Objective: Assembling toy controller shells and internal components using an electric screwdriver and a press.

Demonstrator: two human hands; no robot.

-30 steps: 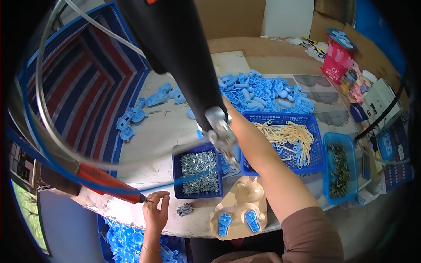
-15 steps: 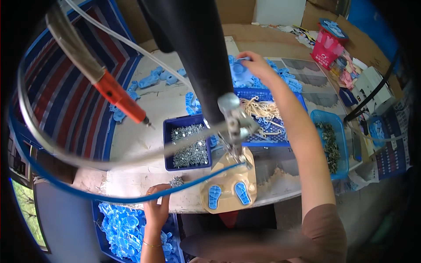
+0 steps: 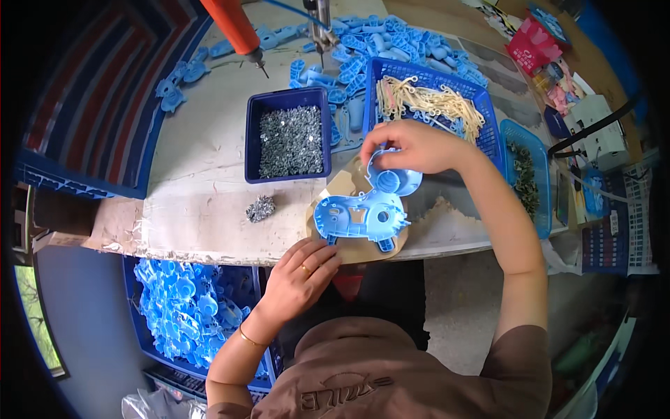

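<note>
The pale, worn surface (image 3: 195, 209) spreads out before the person. Below its near edge, on the left, sits a deep blue plastic crate (image 3: 134, 300) heaped with light-blue moulded parts. Far right of the middle stands a blue plastic mesh basket (image 3: 493, 136) of cream strips, with a translucent blue oblong tub (image 3: 544, 202) just to its right. A tan, flat-edged fixture (image 3: 349, 184) rests at the near edge, and a dark-blue square plastic tray (image 3: 252, 140) of small metal screws lies farther left. Over the fixture is a light-blue, hollow, bear-shaped plastic shell (image 3: 370, 218); I can't tell if it's seated. Of the two hands, the right hand (image 3: 415, 143) grasps the shell's far end, while the left hand (image 3: 300, 276) reaches the fixture's near left edge; whether it grips anything, I can't tell. An orange-red power driver (image 3: 235, 26) hangs far left. A small grey metallic clump (image 3: 261, 209) lies near the tray.
</note>
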